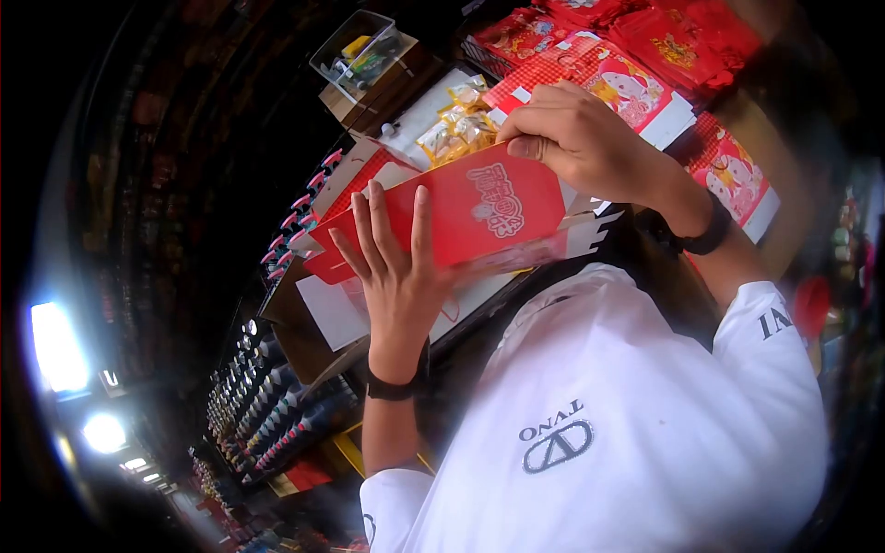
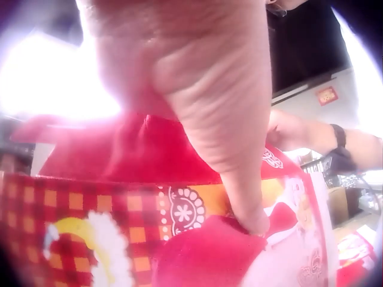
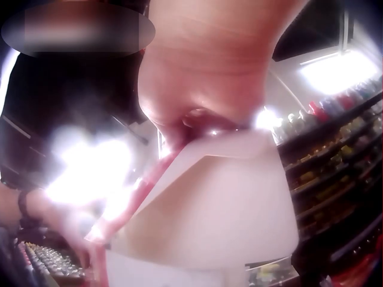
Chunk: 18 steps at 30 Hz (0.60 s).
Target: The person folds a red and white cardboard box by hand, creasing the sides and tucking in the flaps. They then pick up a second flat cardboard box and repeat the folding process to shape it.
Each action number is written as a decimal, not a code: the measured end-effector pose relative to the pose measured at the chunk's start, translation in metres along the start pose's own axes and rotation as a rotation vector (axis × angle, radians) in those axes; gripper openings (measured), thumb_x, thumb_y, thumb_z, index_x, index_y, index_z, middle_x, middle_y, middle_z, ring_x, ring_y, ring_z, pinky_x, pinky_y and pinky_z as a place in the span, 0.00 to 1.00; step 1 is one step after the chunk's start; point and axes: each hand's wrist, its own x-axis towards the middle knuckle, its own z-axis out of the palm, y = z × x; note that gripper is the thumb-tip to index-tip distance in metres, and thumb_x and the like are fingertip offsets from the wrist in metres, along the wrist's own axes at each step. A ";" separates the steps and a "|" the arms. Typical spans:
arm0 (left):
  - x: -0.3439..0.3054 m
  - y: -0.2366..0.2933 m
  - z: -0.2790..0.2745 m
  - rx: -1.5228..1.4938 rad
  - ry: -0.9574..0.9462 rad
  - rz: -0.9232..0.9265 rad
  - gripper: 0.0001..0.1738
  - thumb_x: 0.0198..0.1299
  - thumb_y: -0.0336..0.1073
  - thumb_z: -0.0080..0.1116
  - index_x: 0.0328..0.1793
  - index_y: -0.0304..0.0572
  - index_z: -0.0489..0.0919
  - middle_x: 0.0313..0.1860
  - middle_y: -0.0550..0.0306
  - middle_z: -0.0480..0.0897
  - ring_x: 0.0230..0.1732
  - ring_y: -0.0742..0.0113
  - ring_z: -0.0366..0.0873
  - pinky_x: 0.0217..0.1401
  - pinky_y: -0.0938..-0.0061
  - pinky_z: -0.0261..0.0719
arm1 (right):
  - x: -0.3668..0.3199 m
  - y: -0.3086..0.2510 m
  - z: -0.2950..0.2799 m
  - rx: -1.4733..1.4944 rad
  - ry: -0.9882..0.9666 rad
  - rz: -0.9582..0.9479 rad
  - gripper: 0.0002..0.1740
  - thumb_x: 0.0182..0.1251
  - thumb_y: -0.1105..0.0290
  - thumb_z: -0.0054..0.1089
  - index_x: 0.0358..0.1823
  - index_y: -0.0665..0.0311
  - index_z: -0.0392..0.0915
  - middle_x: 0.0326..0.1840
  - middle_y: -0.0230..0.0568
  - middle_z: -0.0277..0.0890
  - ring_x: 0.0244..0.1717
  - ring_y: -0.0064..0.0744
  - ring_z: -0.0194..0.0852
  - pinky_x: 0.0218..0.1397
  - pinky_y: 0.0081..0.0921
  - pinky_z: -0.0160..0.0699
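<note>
We spread the straight fingers of our left hand (image 1: 396, 267) apart across a red printed carton (image 1: 452, 201), apparently to steady it, while our right hand (image 1: 590, 143) pinches its far edge between thumb and bent fingers, likely to control the panel. The tilted carton, before our white shirt (image 1: 636, 405), shows pale lettering (image 1: 498, 201), a red-and-orange checked side (image 2: 119, 203) and a plain whitish flap (image 3: 233, 197).

Red cardboard box (image 1: 452, 221) mid-frame in my head view, tilted, white lettering (image 1: 498, 200), checked side (image 2: 136, 224), pale flap (image 3: 227, 197) out.
</note>
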 end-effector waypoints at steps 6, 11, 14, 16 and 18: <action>0.006 -0.002 0.007 0.079 -0.105 0.101 0.72 0.40 0.65 0.85 0.89 0.54 0.55 0.87 0.32 0.50 0.89 0.32 0.43 0.88 0.28 0.34 | -0.008 0.009 0.002 -0.045 0.048 -0.056 0.11 0.77 0.63 0.64 0.47 0.63 0.87 0.37 0.42 0.79 0.45 0.42 0.74 0.55 0.40 0.71; 0.006 0.003 0.026 0.050 -0.063 0.143 0.73 0.40 0.66 0.84 0.89 0.53 0.55 0.87 0.32 0.50 0.89 0.32 0.44 0.88 0.27 0.34 | -0.013 0.012 0.000 -0.071 0.040 -0.013 0.08 0.74 0.63 0.65 0.42 0.60 0.85 0.40 0.44 0.84 0.49 0.45 0.80 0.61 0.41 0.72; 0.006 0.007 0.031 -0.008 -0.053 0.137 0.69 0.42 0.62 0.84 0.89 0.54 0.57 0.86 0.32 0.51 0.89 0.33 0.46 0.88 0.28 0.36 | -0.015 0.016 -0.001 -0.073 0.034 -0.014 0.08 0.74 0.64 0.64 0.41 0.60 0.85 0.39 0.44 0.83 0.50 0.45 0.80 0.61 0.41 0.72; 0.007 0.012 0.030 -0.068 -0.066 0.109 0.62 0.46 0.54 0.84 0.87 0.56 0.62 0.86 0.34 0.55 0.88 0.35 0.48 0.87 0.28 0.38 | -0.016 0.016 -0.002 -0.064 0.028 -0.004 0.08 0.74 0.64 0.64 0.40 0.60 0.85 0.40 0.44 0.83 0.51 0.46 0.80 0.62 0.42 0.72; 0.005 0.017 0.033 -0.090 -0.082 0.100 0.62 0.46 0.54 0.84 0.87 0.56 0.62 0.86 0.34 0.55 0.88 0.35 0.49 0.87 0.28 0.40 | -0.017 0.019 0.000 -0.082 0.023 0.002 0.08 0.74 0.64 0.63 0.41 0.60 0.85 0.40 0.45 0.83 0.51 0.47 0.80 0.62 0.43 0.72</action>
